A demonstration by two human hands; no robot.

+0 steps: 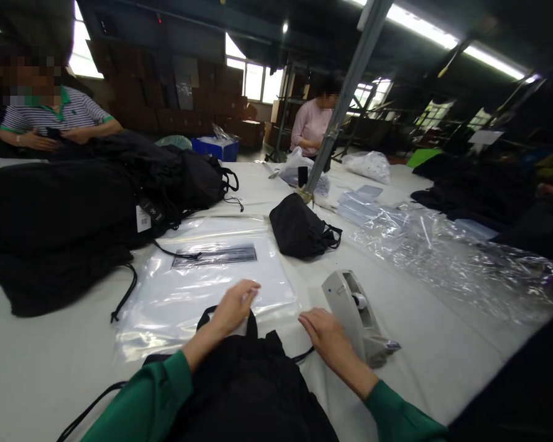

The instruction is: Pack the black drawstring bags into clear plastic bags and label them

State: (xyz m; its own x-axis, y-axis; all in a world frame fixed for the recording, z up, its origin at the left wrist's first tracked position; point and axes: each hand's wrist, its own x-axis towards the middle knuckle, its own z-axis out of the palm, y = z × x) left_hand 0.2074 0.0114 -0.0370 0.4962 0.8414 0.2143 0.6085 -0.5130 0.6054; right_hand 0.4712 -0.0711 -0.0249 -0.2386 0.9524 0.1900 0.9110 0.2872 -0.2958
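Observation:
A black drawstring bag lies nearest me, its top loop and cords pointing away. My left hand is over the loop, fingers curled in towards the thumb; whatever may be between them is hidden. To the right of the bag, my right hand is held palm down with fingers extended close together. A black cord runs from the bag to beneath this hand, and I see no grip on it. Beyond both hands lies a stack of clear plastic bags with a dark printed label.
A grey tape dispenser stands beside my right hand. Farther off are a small black bag, a metal post and loose clear plastic. Black bags are piled left. Two people work across the table.

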